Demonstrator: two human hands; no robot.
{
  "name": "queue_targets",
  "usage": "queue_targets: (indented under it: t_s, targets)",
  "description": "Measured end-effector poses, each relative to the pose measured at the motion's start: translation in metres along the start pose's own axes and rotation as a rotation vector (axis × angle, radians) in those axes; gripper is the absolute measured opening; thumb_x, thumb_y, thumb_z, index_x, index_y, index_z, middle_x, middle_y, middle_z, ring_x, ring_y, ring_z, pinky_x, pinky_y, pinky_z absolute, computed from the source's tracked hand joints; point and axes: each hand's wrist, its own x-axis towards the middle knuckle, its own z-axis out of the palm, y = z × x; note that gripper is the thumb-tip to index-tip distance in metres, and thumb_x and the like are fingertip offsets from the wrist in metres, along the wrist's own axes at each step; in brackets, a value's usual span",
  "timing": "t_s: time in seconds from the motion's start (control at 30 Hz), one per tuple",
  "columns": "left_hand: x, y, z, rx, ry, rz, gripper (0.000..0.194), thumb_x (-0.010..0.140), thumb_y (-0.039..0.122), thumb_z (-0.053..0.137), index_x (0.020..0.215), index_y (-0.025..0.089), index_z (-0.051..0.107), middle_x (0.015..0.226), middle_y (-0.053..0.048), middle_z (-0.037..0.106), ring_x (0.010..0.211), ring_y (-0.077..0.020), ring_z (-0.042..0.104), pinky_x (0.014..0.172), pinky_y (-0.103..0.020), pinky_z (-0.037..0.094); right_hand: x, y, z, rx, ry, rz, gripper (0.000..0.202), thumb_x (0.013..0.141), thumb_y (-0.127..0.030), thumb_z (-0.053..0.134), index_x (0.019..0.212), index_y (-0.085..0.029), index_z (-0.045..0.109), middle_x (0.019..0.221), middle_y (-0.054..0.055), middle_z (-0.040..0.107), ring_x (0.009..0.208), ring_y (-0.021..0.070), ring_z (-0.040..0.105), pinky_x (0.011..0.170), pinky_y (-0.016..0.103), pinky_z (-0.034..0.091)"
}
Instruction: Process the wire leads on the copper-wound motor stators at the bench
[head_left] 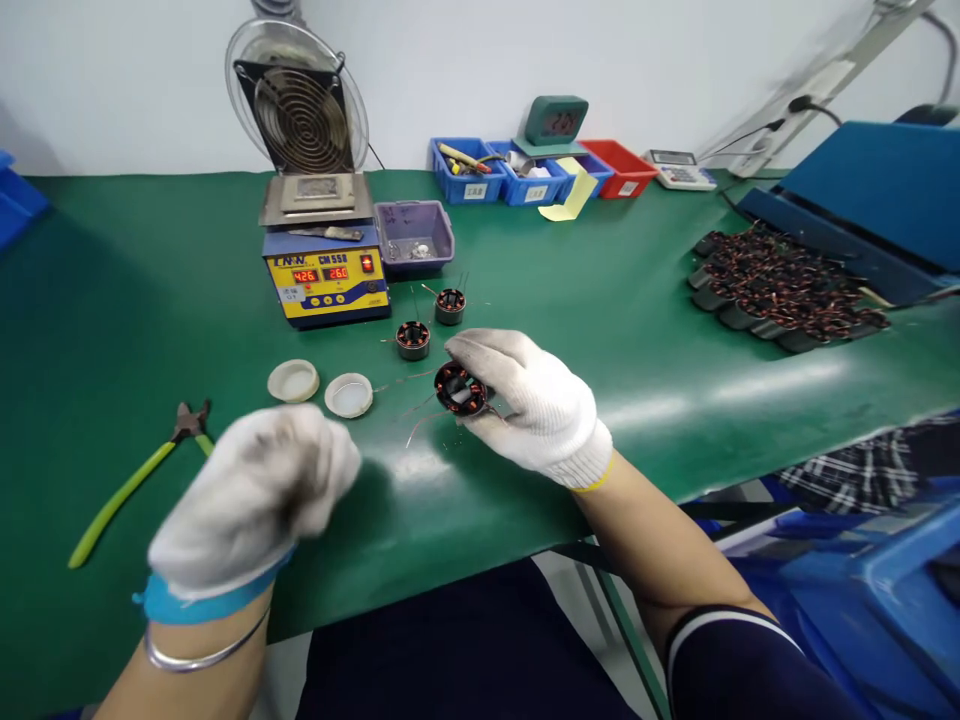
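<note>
My right hand (529, 400), in a white knit glove, is closed around a small motor stator (460, 389) with copper windings and loose wire ends pointing left. It tilts toward me just over the green bench. My left hand (259, 490), gloved and smudged grey, is blurred by motion; its fingers look curled, and whatever they may hold is hidden. In front of it are two shallow whitish dishes, a left dish (293, 381) and a right dish (349, 396). Two more stators stand behind my right hand, a nearer one (412, 340) and a farther one (450, 306).
Green-handled cutters (135, 490) lie at left. A solder pot (326, 270) with lit displays stands at the back, a fan (304, 118) behind it and a purple bin (416, 235) beside it. Many stators (780, 285) are grouped at right near a blue box (870, 200).
</note>
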Motion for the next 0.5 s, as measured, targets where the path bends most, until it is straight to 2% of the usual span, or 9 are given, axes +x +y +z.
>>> queue_targets:
  t_s: [0.03, 0.07, 0.13, 0.2, 0.23, 0.3, 0.4, 0.43, 0.5]
  targets:
    - [0.003, -0.003, 0.003, -0.049, 0.144, 0.011, 0.044, 0.067, 0.057, 0.076, 0.051, 0.022, 0.055, 0.046, 0.001, 0.049, 0.036, -0.0116, 0.043, 0.033, -0.024, 0.035, 0.000, 0.000, 0.001, -0.020, 0.008, 0.002, 0.046, 0.087, -0.015, 0.048, 0.133, -0.014, 0.046, 0.128, 0.014, 0.054, 0.119, 0.0235, 0.055, 0.099, 0.036, 0.052]
    - [0.005, -0.007, 0.008, -0.056, 0.210, -0.008, 0.037, 0.066, 0.054, 0.077, 0.060, 0.022, 0.061, 0.052, 0.000, 0.055, 0.039, -0.0114, 0.046, 0.032, -0.022, 0.033, -0.001, 0.000, 0.003, -0.037, 0.008, -0.001, 0.048, 0.086, -0.014, 0.048, 0.134, -0.014, 0.046, 0.128, 0.014, 0.054, 0.120, 0.0239, 0.054, 0.099, 0.037, 0.052]
    - [0.008, -0.015, 0.018, 0.076, 0.150, -0.108, 0.028, 0.063, 0.043, 0.079, 0.074, 0.020, 0.068, 0.063, -0.002, 0.064, 0.045, -0.0118, 0.052, 0.034, -0.019, 0.034, -0.002, -0.001, 0.007, -0.059, -0.012, -0.024, 0.051, 0.085, -0.014, 0.048, 0.136, -0.015, 0.044, 0.128, 0.014, 0.054, 0.120, 0.0254, 0.054, 0.099, 0.039, 0.052]
    - [0.007, -0.020, 0.024, 0.217, 0.028, -0.210, 0.021, 0.066, 0.035, 0.076, 0.071, 0.016, 0.067, 0.057, -0.003, 0.063, 0.044, -0.0110, 0.050, 0.036, -0.019, 0.036, -0.003, -0.003, 0.009, -0.055, -0.035, -0.050, 0.053, 0.084, -0.015, 0.049, 0.137, -0.016, 0.043, 0.127, 0.014, 0.054, 0.119, 0.0266, 0.054, 0.097, 0.040, 0.053]
    - [0.006, -0.020, 0.024, 0.241, 0.026, -0.227, 0.019, 0.069, 0.033, 0.073, 0.067, 0.016, 0.066, 0.053, -0.002, 0.060, 0.041, -0.0102, 0.048, 0.036, -0.019, 0.037, -0.003, -0.003, 0.009, -0.045, -0.038, -0.057, 0.053, 0.084, -0.015, 0.050, 0.137, -0.016, 0.043, 0.127, 0.014, 0.054, 0.118, 0.0267, 0.055, 0.096, 0.040, 0.053]
    - [0.005, -0.017, 0.020, 0.216, 0.201, -0.139, 0.018, 0.074, 0.031, 0.069, 0.065, 0.016, 0.063, 0.051, 0.000, 0.058, 0.038, -0.0094, 0.046, 0.034, -0.019, 0.036, -0.002, -0.004, 0.007, -0.024, -0.024, -0.057, 0.051, 0.084, -0.016, 0.051, 0.135, -0.017, 0.043, 0.125, 0.014, 0.054, 0.115, 0.0260, 0.056, 0.095, 0.038, 0.054]
    - [0.007, -0.013, 0.008, 0.114, 0.598, 0.175, 0.012, 0.078, 0.029, 0.069, 0.075, 0.020, 0.062, 0.063, 0.002, 0.062, 0.050, -0.0123, 0.057, 0.041, -0.021, 0.041, -0.001, -0.004, 0.005, -0.021, 0.023, -0.030, 0.050, 0.085, -0.017, 0.053, 0.134, -0.019, 0.044, 0.122, 0.012, 0.055, 0.112, 0.0244, 0.058, 0.093, 0.036, 0.055]
    - [0.009, -0.014, 0.006, 0.119, 0.647, 0.268, 0.012, 0.082, 0.031, 0.067, 0.081, 0.021, 0.062, 0.071, 0.001, 0.064, 0.058, -0.0135, 0.061, 0.048, -0.023, 0.046, 0.000, -0.004, 0.005, -0.027, 0.026, -0.028, 0.050, 0.085, -0.018, 0.054, 0.134, -0.020, 0.044, 0.121, 0.012, 0.055, 0.111, 0.0243, 0.058, 0.092, 0.036, 0.055]
    - [0.011, -0.021, 0.006, 0.244, 0.520, 0.335, 0.016, 0.087, 0.036, 0.061, 0.092, 0.021, 0.063, 0.087, -0.002, 0.067, 0.074, -0.0160, 0.065, 0.066, -0.028, 0.052, 0.001, -0.005, 0.007, -0.039, 0.013, -0.036, 0.051, 0.085, -0.018, 0.054, 0.135, -0.020, 0.043, 0.121, 0.012, 0.056, 0.110, 0.0249, 0.059, 0.090, 0.037, 0.056]
